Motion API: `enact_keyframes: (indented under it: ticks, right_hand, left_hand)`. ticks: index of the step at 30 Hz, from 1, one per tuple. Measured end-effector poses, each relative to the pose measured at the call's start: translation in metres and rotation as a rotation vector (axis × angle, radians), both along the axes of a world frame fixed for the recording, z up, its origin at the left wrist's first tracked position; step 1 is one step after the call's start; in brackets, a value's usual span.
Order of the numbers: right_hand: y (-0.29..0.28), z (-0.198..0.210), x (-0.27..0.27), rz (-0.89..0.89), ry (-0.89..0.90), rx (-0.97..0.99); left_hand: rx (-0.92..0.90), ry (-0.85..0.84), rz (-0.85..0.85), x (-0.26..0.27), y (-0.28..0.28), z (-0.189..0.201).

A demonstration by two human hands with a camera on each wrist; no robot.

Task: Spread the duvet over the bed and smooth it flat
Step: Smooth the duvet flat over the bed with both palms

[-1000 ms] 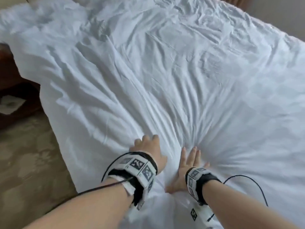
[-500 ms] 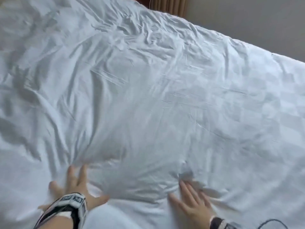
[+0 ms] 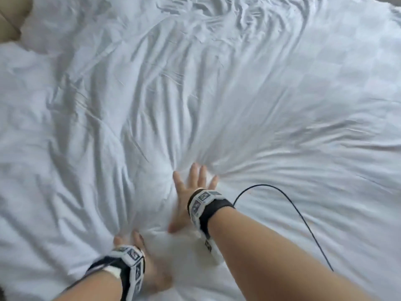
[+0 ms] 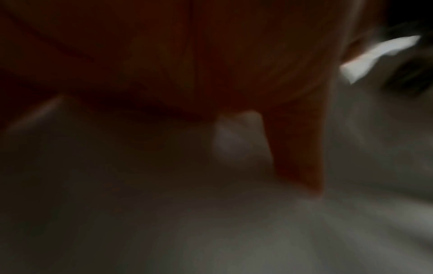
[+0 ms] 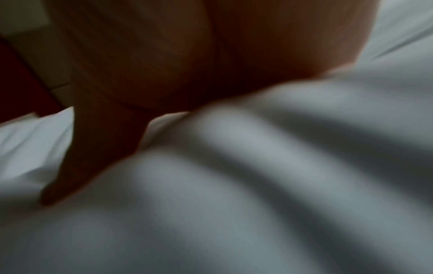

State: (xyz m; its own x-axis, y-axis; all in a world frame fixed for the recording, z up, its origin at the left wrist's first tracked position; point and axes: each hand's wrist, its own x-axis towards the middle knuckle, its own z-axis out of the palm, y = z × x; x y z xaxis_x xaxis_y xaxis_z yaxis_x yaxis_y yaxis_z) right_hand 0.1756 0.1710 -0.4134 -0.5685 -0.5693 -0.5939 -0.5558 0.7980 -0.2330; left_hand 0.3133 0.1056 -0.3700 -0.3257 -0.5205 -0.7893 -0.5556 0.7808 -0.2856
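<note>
A white, creased duvet (image 3: 217, 94) covers nearly the whole head view, its folds fanning out from my hands. My right hand (image 3: 193, 185) lies flat on it near the middle, fingers straight and spread. My left hand (image 3: 134, 253) presses the cloth lower and to the left, palm down, its fingertips sunk into a fold. Both wrist views are dim: the left shows my palm (image 4: 211, 55) over grey cloth (image 4: 304, 231), the right shows my palm (image 5: 187, 55) on rippled cloth (image 5: 257, 185).
A black cable (image 3: 293, 205) loops from my right wrist band over the duvet. A strip of beige surface (image 3: 10, 16) shows at the top left corner beyond the bedding.
Half a second ago my hands were wide apart at the frame's bottom edge. Now they sit close together, the right further forward, and the view has swung left.
</note>
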Motion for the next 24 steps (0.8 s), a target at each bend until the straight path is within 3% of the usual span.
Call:
enact_keyframes:
  ticks: [2,4,6,7,11,13,15,17,21,24]
  right_hand:
    - [-0.021,-0.006,0.032,0.032,0.054,-0.042]
    - [-0.033,-0.011,0.052,0.053,0.033,-0.056]
    - [-0.038,-0.008,0.064,0.127,-0.037,-0.031]
    - [-0.039,-0.008,0.068,0.146,-0.054,-0.013]
    - [-0.036,-0.017,0.068,0.105,-0.055,-0.057]
    - [-0.041,-0.023,0.063,0.061,0.102,-0.062]
    - [-0.044,-0.030,0.061,0.009,0.249,-0.061]
    - [-0.059,-0.029,0.066,0.056,0.264,0.027]
    - [-0.053,-0.021,0.076,-0.069,0.175,0.263]
    - [-0.062,-0.012,0.075,-0.051,0.209,0.284]
  left_hand:
    - [0.063,0.047,-0.162,-0.056,-0.036,0.027]
    - [-0.001,0.188,-0.272,-0.122,-0.076,0.053]
    - [-0.051,0.421,-0.290,-0.166,-0.113,0.046]
    - [-0.048,0.455,-0.284,-0.176,-0.124,0.038]
    - [-0.014,0.381,-0.249,-0.155,-0.144,-0.006]
    - [-0.002,0.419,-0.235,-0.138,-0.173,-0.019]
    - [-0.020,0.421,-0.204,-0.131,-0.229,-0.025]
    - [-0.044,0.366,-0.119,-0.114,-0.313,-0.026]
    - [-0.070,0.306,-0.014,-0.077,-0.432,-0.038]
    - [-0.040,0.289,-0.032,-0.064,-0.460,-0.043]
